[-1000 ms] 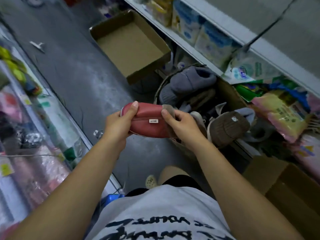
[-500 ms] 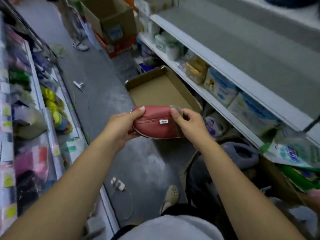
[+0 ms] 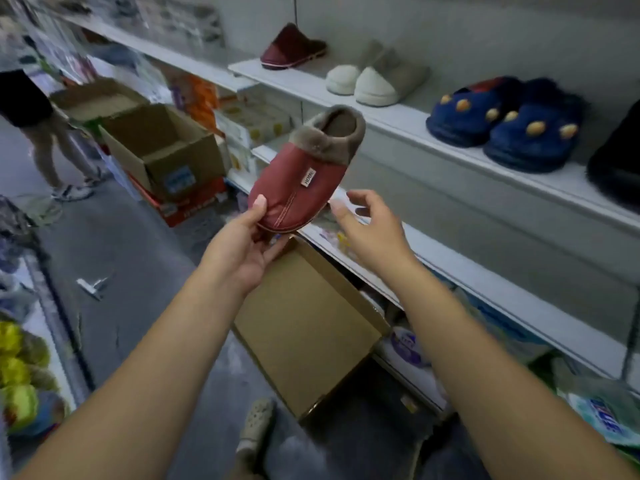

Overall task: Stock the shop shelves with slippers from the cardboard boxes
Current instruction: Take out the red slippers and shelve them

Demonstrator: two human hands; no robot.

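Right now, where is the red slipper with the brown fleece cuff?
Centre of the head view: the left hand grips the red slipper by its toe, in the air below the cream slippers on the white shelf.

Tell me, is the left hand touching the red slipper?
Touching. The head view shows the left hand pinching the toe of the red slipper, thumb on top and fingers underneath.

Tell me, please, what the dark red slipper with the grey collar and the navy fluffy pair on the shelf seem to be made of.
Dark red slipper: smooth upper with dull sheen and stitched seams, probably faux leather; its grey-brown collar looks matte and fuzzy, likely plush fleece. Navy fluffy pair: long fuzzy pile, likely synthetic fur, with padded orange spots.
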